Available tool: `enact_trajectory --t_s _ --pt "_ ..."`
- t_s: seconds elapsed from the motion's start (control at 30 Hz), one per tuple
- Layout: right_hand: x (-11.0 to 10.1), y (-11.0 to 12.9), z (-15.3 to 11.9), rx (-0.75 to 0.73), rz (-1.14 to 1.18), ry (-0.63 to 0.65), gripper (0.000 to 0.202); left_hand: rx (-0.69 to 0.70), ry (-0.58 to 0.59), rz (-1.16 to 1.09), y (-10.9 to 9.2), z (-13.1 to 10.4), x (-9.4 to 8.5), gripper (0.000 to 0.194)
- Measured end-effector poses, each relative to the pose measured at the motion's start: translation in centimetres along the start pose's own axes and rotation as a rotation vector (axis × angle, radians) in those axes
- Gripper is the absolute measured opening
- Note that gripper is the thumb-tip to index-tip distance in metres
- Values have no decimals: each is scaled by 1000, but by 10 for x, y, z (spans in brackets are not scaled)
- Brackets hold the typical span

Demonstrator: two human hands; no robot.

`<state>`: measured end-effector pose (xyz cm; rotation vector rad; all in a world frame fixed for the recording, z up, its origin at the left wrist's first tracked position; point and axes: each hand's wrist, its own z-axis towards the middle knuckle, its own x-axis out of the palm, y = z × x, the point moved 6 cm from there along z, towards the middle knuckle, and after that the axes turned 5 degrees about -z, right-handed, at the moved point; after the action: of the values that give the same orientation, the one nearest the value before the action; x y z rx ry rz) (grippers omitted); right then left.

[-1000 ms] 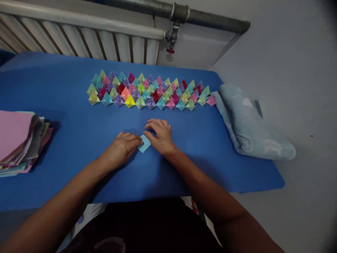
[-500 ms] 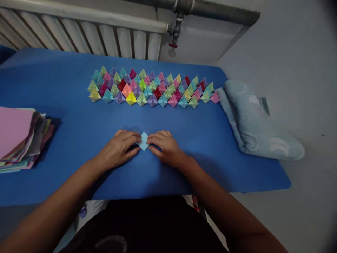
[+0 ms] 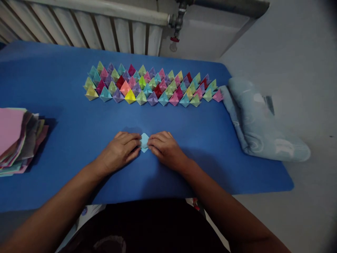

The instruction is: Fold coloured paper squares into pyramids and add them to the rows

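A small piece of light blue folded paper (image 3: 144, 142) lies between my hands, its diamond shape pointing toward and away from me. My left hand (image 3: 122, 147) pinches its left corner with thumb and fingers together. At the opposite corner, my right hand (image 3: 166, 147) grips the paper the same way. The fingertips cover both side corners. Beyond my hands, rows of small folded paper boats (image 3: 141, 97) in many colours stand close together on the blue table (image 3: 79, 140).
A stack of coloured paper sheets (image 3: 10, 131) lies at the left. On the right, a folded light blue cloth (image 3: 263, 123) reaches past the table edge. Behind the table are a white radiator (image 3: 105, 31) and a pipe valve with a red handle (image 3: 174, 39).
My view has shifted slightly. Both thumbs have closed in nearer to the fingers on the light blue paper, which stays in about the same place.
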<state>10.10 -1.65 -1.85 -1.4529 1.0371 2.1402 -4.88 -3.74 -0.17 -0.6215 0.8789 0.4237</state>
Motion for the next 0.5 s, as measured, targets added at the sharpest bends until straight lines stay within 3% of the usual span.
enact_trajectory --t_s 0.5 --pt "0 -4 5 170 -8 62 16 -189 2 -17 13 0 5 15"
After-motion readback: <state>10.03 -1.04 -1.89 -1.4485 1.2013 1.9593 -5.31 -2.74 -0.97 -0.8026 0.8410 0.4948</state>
